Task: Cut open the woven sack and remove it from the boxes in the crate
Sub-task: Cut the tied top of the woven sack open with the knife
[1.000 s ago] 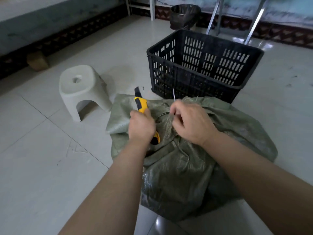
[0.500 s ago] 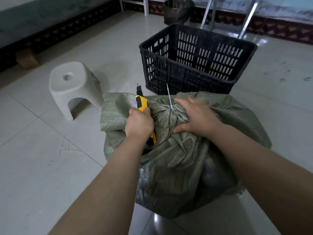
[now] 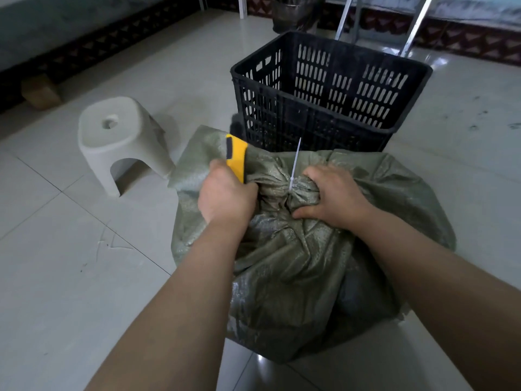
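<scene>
Woven sack (image 3: 296,263): thin, soft, crinkly weave, likely slick; it bulges as if packed, so probably heavy. Best hold judged to be the gathered neck, beside the white cable tie (image 3: 294,165). Right hand (image 3: 335,197) grips that neck; left hand (image 3: 225,197) grips a yellow utility knife (image 3: 236,156), blade hidden. Sack is dull green, creased, cinched shut, on the tiled floor (image 3: 84,277) just before a black crate (image 3: 329,88)

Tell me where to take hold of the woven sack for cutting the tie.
Take the bunched neck of the woven sack just right of the white zip tie, from above, where the right hand has its grip. The cloth gathers narrow there; the knife in the left hand is on the other side.
</scene>
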